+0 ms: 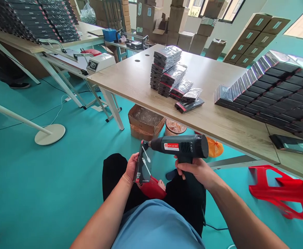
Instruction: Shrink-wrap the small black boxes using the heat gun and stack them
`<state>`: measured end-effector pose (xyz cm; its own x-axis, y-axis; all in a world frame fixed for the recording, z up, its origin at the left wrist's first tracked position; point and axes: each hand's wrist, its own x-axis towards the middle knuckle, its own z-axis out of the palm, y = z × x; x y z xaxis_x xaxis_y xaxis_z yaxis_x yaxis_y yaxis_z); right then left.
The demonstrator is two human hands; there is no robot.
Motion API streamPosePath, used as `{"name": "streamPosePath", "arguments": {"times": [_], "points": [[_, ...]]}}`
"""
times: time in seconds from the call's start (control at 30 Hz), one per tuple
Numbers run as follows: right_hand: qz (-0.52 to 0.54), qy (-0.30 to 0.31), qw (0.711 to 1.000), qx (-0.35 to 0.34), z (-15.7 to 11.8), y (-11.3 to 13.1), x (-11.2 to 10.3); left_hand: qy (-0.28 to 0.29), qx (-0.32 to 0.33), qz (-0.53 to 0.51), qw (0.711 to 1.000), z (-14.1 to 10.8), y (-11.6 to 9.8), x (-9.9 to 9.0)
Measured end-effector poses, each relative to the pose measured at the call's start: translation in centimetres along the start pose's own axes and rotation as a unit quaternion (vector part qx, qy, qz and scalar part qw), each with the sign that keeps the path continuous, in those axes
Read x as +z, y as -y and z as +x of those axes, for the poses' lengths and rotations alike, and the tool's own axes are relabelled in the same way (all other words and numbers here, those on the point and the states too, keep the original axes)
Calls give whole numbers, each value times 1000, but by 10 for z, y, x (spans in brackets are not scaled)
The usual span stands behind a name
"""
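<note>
My left hand (pixel 131 168) is closed around the edge of a slim black box (pixel 144 164) with a white cable pictured on its front. The box stands upright above my lap. In my right hand (pixel 196 172) is a dark heat gun (pixel 180 146) with a red and white label, gripped by its handle. Its nozzle points left, and the tip is at the upper part of the box; whether they touch I cannot tell. Several film-wrapped boxes (pixel 169 74) stand in stepped stacks on the wooden table (pixel 125 76) in front of me.
A large stack of black boxes (pixel 273 90) fills the table's right side. Below the table are a carton of clear film (pixel 146 119) and a basket (pixel 175 127). A red stool (pixel 283 193) lies at right. A white pole base (pixel 50 134) stands left. Another person's shoe (pixel 20 85) shows far left.
</note>
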<state>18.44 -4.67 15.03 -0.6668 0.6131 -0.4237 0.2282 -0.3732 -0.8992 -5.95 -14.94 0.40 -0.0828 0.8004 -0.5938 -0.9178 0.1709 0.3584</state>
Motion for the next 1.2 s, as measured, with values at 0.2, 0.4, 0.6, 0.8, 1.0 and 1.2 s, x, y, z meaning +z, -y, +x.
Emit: {"name": "streamPosePath", "arguments": {"times": [0.2, 0.4, 0.6, 0.8, 1.0, 1.2], "points": [[-12, 39, 999, 12, -2, 4, 5, 0, -12, 27, 1000, 2, -2, -5], [-57, 46, 997, 8, 3, 18, 6, -6, -23, 49, 999, 2, -2, -4], [-61, 67, 996, 23, 6, 19, 6, -28, -24, 53, 998, -5, -7, -1], [-27, -56, 998, 20, 16, 13, 3, -31, -33, 42, 998, -8, -12, -6], [-7, -18, 1000, -2, 24, 15, 7, -29, -13, 35, 999, -1, -20, -12], [12, 2, 1000, -4, 30, 20, 7, -8, 1, 27, 1000, -1, -27, -16]]}}
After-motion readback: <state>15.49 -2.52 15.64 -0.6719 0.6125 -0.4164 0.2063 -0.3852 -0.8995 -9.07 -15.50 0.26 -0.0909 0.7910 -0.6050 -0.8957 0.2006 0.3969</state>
